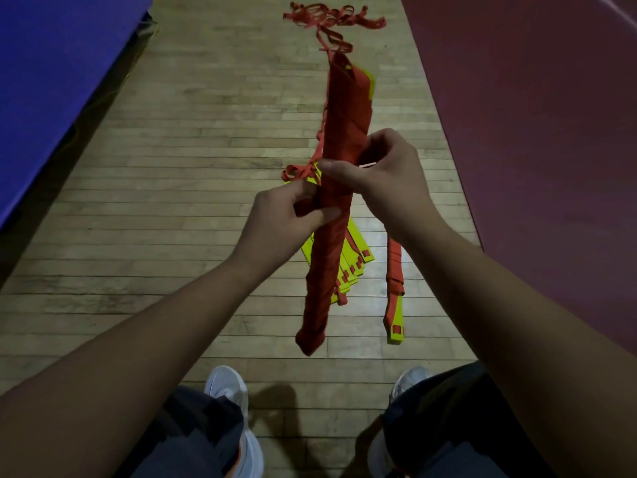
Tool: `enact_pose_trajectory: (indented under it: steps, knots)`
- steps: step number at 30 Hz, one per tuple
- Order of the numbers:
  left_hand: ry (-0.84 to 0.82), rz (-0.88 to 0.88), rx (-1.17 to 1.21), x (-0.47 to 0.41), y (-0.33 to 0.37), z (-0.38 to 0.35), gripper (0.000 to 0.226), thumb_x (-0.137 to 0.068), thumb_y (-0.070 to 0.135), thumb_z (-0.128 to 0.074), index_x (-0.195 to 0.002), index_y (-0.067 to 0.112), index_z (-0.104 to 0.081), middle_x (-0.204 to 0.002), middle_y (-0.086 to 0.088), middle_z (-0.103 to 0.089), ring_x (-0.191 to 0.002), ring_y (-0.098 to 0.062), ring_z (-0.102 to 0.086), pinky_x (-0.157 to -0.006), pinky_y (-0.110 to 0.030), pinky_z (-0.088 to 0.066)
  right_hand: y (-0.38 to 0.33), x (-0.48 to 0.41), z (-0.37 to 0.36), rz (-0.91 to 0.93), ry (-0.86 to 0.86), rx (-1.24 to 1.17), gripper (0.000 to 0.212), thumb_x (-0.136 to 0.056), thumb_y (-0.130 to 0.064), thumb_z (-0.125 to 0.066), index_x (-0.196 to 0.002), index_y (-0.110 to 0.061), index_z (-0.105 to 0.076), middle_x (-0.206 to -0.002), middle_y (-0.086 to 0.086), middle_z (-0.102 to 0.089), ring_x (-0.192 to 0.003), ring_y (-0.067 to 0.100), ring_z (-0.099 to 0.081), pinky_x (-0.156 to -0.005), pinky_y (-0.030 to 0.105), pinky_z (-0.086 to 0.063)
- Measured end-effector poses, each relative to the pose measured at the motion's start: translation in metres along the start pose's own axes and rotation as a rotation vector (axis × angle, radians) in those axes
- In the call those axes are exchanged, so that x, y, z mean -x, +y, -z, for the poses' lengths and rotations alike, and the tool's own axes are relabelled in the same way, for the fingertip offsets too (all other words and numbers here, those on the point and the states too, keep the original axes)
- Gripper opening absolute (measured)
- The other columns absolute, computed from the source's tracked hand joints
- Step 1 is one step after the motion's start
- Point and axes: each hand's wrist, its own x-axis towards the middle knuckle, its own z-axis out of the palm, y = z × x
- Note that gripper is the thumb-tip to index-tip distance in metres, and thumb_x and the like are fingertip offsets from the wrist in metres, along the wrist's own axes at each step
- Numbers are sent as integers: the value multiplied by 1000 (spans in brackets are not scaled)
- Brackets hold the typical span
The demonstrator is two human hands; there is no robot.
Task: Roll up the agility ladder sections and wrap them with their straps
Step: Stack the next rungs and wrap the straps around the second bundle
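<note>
A long bundle of yellow rungs wound in red strap, the agility ladder bundle (339, 132), is held lengthwise in front of me above the floor. My left hand (289, 215) grips it near the middle, thumb across the red wrap. My right hand (379, 167) clasps it just above, fingers pinching the strap. Below the bundle, a stack of loose yellow rungs (355, 263) lies on the floor. A single rung with red strap wound on it (394, 298) lies to the right. A tangle of loose red strap (331, 17) trails off the bundle's far end.
A blue mat (51, 81) borders the wooden floor (172, 167) on the left and a dark red mat (534, 115) on the right. My white shoes (227, 388) stand at the bottom of the view.
</note>
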Motion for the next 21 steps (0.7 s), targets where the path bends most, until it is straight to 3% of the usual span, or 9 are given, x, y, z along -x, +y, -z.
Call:
enact_pose_trajectory:
  steps: [2, 4, 7, 10, 12, 14, 17, 21]
  knots:
    - [-10, -2, -26, -2, -3, 3, 14, -88, 14, -76, -99, 22, -73, -91, 12, -75, -87, 1, -69, -73, -14, -50, 3, -3, 4, 0, -25, -6, 56, -71, -34, -91, -100, 1, -59, -93, 16, -70, -85, 29, -72, -76, 49, -59]
    - [-32, 4, -42, -6, -6, 8, 18, -92, 11, -71, -110, 14, -73, -101, 3, -76, -96, -7, -70, -84, -21, -54, 4, -7, 11, -3, -85, -122, 39, -81, -23, -85, -96, 1, -58, -89, 18, -68, -82, 29, -71, -80, 53, -59]
    - [-127, 47, 22, -13, -8, 15, 25, -97, 1, -60, -117, 13, -68, -108, 7, -72, -102, -2, -67, -94, -21, -51, 4, -11, 23, 41, -257, -302, 17, -90, -11, -70, -103, -1, -63, -96, 13, -70, -91, 25, -68, -91, 47, -57]
    - [-243, 83, 89, -15, -4, 19, 31, -98, -9, -52, -114, 15, -64, -102, 13, -71, -90, 9, -65, -82, -11, -47, 1, -8, 28, 52, -460, -506, 35, -96, 2, -53, -130, 12, -52, -123, 29, -61, -114, 37, -60, -105, 48, -47]
    - [-312, 92, 101, -14, -4, 19, 33, -98, -13, -48, -107, 15, -63, -84, 23, -71, -75, 14, -62, -68, -2, -43, 2, -8, 29, 48, -533, -540, 43, -97, 5, -49, -138, 15, -44, -132, 36, -53, -121, 42, -55, -110, 53, -42]
    - [-367, 93, 104, -13, -5, 21, 35, -98, -13, -47, -100, 19, -63, -74, 27, -71, -73, 14, -62, -66, -3, -43, 3, -9, 28, 37, -541, -526, 41, -94, 5, -53, -134, 15, -48, -125, 30, -58, -117, 40, -57, -108, 52, -44]
    - [-388, 61, 30, -14, -8, 24, 32, -98, -6, -52, -96, 22, -67, -76, 22, -71, -74, 6, -62, -71, -14, -48, 3, -8, 26, 13, -478, -492, 34, -91, 5, -61, -124, 13, -57, -114, 23, -63, -108, 38, -62, -102, 50, -49]
    - [-240, 57, 2, -17, -7, 27, 16, -89, 1, -71, -93, 15, -76, -75, 8, -74, -62, -2, -62, -62, -14, -48, 1, -9, 20, 30, -370, -407, 23, -84, -2, -74, -106, 0, -69, -101, 18, -70, -98, 34, -67, -94, 49, -54]
